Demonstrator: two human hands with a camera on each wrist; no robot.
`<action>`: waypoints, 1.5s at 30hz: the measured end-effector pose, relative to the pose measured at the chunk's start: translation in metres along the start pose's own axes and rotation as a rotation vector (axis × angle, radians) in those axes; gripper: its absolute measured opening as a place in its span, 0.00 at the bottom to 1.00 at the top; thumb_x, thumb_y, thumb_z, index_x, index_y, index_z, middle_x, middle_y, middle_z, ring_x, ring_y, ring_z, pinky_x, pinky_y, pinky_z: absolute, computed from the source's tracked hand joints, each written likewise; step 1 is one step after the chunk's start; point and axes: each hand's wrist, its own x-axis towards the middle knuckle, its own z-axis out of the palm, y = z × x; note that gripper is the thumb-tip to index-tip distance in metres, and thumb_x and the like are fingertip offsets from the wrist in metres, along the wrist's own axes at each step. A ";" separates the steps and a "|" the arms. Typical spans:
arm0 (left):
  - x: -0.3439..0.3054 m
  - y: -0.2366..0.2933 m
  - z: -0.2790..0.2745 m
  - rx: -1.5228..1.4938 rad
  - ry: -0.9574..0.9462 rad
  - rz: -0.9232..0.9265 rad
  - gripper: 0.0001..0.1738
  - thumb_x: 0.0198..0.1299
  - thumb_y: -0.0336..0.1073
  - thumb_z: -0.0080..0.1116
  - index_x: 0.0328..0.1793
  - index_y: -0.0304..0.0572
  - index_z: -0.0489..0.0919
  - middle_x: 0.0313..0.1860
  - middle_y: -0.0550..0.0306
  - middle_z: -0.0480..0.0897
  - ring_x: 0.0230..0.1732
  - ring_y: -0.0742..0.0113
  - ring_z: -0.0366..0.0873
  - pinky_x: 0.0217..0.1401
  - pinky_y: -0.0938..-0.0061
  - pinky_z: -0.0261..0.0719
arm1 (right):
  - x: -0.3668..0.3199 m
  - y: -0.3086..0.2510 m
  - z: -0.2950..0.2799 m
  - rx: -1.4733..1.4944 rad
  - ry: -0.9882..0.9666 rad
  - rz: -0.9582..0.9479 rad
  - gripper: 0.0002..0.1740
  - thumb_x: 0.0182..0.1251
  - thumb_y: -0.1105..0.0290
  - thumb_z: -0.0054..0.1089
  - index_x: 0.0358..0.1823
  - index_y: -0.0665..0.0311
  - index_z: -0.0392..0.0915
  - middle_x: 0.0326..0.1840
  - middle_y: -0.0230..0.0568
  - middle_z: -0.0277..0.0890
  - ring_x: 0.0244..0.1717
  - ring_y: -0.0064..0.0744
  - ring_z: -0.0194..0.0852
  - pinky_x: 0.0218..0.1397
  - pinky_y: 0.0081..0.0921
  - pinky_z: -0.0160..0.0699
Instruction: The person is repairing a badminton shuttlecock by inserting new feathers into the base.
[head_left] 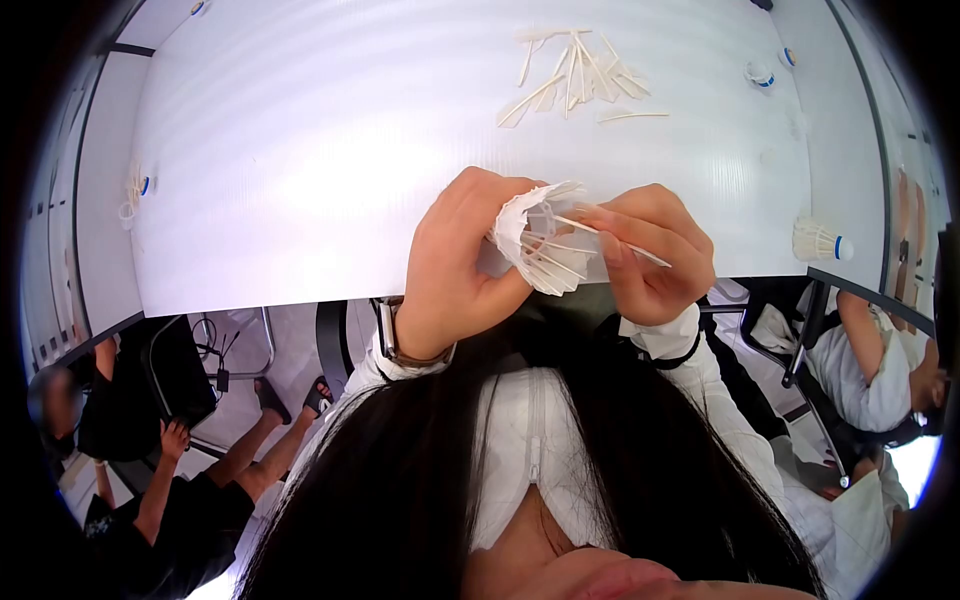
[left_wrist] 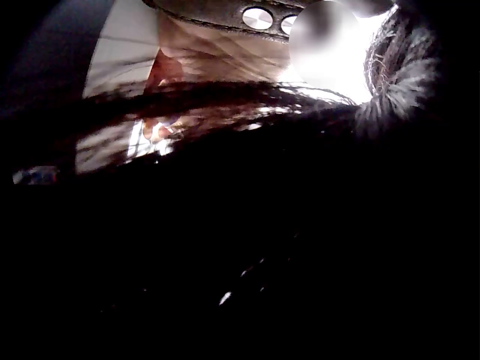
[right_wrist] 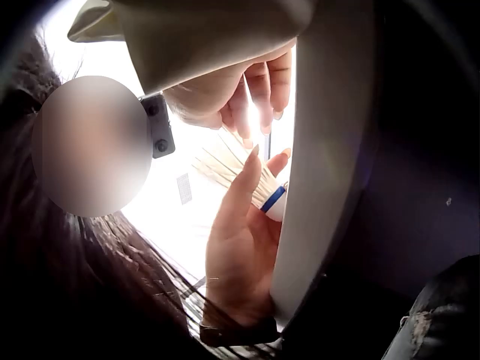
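Observation:
My left hand grips a white feather shuttlecock, its flared feather end turned up towards the head camera and to the right. In the right wrist view the shuttlecock's blue-banded cork end shows beside the left palm. Between thumb and fingers my right hand pinches a pale feather, whose thin shaft reaches from the shuttlecock's open side past the fingertips. On one side of the shuttlecock, shafts stand apart with gaps between them. Dark hair covers most of the left wrist view.
Loose feathers lie in a pile on the white table beyond the hands. One shuttlecock lies at the right edge, a stripped one at the left. Another cork sits back right. People sit at both sides.

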 end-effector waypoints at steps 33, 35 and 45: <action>0.002 -0.002 0.000 0.051 -0.049 0.047 0.24 0.45 0.33 0.69 0.53 0.42 0.82 0.36 0.52 0.80 0.36 0.54 0.79 0.37 0.67 0.74 | 0.003 0.000 0.002 -0.077 -0.066 0.028 0.12 0.56 0.83 0.65 0.42 0.68 0.83 0.34 0.41 0.80 0.29 0.33 0.77 0.30 0.24 0.74; 0.002 -0.002 0.000 0.038 -0.048 0.059 0.25 0.45 0.33 0.69 0.53 0.42 0.82 0.36 0.52 0.80 0.35 0.54 0.79 0.36 0.67 0.74 | 0.003 -0.002 -0.003 -0.023 -0.104 0.050 0.09 0.59 0.79 0.61 0.41 0.69 0.83 0.34 0.42 0.80 0.29 0.33 0.77 0.30 0.25 0.74; 0.002 0.000 -0.004 0.039 -0.121 0.010 0.26 0.44 0.31 0.71 0.54 0.37 0.81 0.46 0.54 0.85 0.40 0.60 0.78 0.43 0.71 0.75 | -0.011 0.006 0.006 0.283 0.147 -0.010 0.13 0.62 0.69 0.59 0.42 0.71 0.72 0.32 0.48 0.77 0.27 0.33 0.71 0.31 0.24 0.71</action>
